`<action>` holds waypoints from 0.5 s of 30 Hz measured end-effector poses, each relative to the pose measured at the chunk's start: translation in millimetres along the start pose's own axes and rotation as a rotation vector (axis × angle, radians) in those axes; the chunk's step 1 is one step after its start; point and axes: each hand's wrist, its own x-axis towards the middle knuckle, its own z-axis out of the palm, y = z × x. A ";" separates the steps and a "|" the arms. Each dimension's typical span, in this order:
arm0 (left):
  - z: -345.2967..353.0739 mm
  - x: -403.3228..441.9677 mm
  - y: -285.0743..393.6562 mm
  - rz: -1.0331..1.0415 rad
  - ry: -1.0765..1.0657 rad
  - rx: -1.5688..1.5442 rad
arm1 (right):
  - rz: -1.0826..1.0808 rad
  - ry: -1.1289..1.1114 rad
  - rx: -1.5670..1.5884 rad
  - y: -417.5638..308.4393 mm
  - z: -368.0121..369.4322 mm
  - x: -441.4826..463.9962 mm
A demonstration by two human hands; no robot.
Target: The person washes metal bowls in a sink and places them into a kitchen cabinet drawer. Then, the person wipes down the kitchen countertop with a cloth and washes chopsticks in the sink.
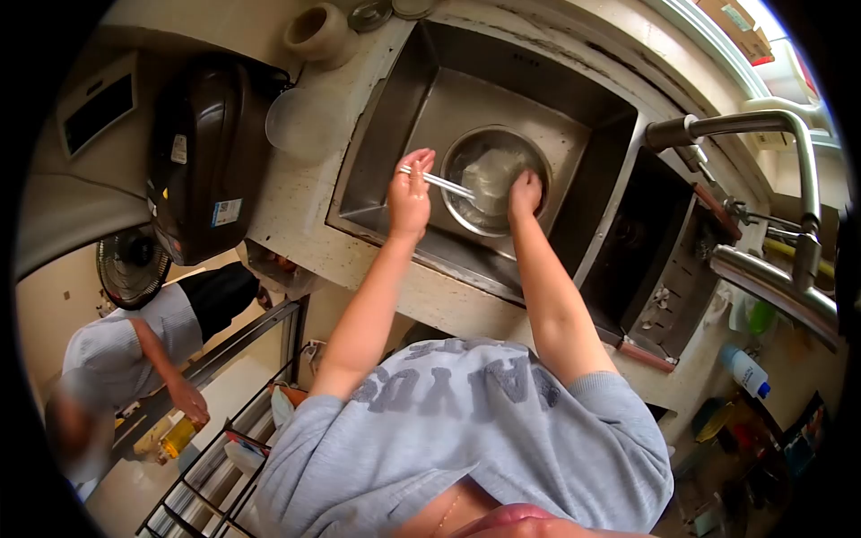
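Observation:
Inside the steel sink [556, 99] sits a round metal bowl [468, 223]. Something pale and translucent [495, 179] lies in it; whether this is water or a thin film I cannot tell. My left hand [411, 202], left of the bowl, is closed around a pair of white chopsticks [448, 186], whose tips reach over the bowl's left side. At the bowl's right side, my right hand [526, 194] is closed on the rim, its fingertips partly hidden inside.
A second, darker basin [632, 233] adjoins on the right, with a curved metal faucet [762, 121] above. On the left counter stand a dark appliance [202, 161] and a translucent lid [305, 124]. Another person [148, 336] is at the far left, beside a wire rack [211, 484].

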 end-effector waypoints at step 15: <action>17.2 10.2 -29.3 0.200 0.003 0.757 | 0.421 -0.637 0.570 -3.8 -6.5 -0.9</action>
